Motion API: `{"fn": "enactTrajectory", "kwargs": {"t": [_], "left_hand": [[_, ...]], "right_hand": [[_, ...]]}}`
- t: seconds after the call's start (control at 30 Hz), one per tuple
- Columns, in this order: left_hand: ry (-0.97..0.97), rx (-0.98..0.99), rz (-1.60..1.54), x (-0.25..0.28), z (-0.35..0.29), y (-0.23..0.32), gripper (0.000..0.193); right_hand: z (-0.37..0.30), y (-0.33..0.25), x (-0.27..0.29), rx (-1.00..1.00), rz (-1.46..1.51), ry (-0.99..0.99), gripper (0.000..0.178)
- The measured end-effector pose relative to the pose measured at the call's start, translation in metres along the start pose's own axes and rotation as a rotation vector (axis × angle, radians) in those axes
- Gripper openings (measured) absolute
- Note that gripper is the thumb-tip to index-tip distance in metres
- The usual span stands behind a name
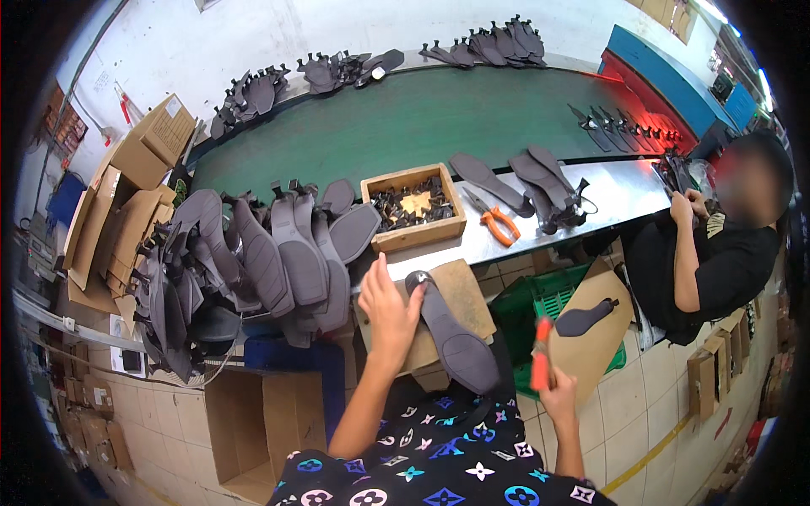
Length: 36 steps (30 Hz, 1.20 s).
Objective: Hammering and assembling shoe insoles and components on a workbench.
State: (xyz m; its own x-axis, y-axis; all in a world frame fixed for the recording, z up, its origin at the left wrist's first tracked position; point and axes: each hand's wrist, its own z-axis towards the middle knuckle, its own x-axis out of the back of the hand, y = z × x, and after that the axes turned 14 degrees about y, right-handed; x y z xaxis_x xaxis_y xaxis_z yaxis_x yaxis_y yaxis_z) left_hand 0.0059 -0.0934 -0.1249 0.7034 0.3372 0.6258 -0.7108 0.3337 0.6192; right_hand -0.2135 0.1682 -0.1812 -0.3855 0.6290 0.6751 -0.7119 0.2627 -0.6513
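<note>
A dark grey shoe sole [460, 341] lies slantwise in front of me, its narrow heel end on a worn tan board [464, 291] and its wide end toward my lap. My left hand [390, 310] is beside the heel end with fingers stretched up and the thumb at its edge. My right hand [558, 395] is closed round a red-orange hand tool [541, 358], held upright to the right of the sole; its exact kind is unclear. Past the board stands a wooden box [413, 240] of small dark parts. Orange-handled pliers [499, 226] lie right of the box.
Stacked soles [295, 253] crowd the left of the bench. A green conveyor belt [380, 118] runs behind, with more soles along its far edge. A green crate [515, 316] bears cardboard with one sole [586, 318]. A co-worker [709, 244] sits at right; a cardboard box [261, 430] stands lower left.
</note>
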Motion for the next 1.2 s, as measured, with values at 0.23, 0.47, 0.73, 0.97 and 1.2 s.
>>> {"fn": "enactTrajectory", "kwargs": {"t": [0.23,0.47,0.73,0.97,1.2], "left_hand": [[-0.417,-0.484,-0.279,-0.042,0.131,0.005,0.029],[-0.231,-0.423,0.159,-0.103,0.188,-0.025,0.011],[-0.080,-0.526,0.227,-0.135,0.188,-0.044,0.013],[-0.089,-0.702,0.369,-0.126,0.186,-0.024,0.010],[0.064,-0.414,-0.172,-0.049,0.130,0.025,0.041]], "right_hand": [[-0.001,-0.002,0.002,-0.672,0.674,0.138,0.014],[0.055,-0.015,-0.043,-0.365,0.832,0.156,0.012],[0.102,-0.046,-0.053,-0.127,0.894,0.150,0.010],[0.137,-0.078,-0.061,-0.070,0.936,0.110,0.009],[0.191,-0.124,-0.059,-0.226,0.807,-0.016,0.026]]}}
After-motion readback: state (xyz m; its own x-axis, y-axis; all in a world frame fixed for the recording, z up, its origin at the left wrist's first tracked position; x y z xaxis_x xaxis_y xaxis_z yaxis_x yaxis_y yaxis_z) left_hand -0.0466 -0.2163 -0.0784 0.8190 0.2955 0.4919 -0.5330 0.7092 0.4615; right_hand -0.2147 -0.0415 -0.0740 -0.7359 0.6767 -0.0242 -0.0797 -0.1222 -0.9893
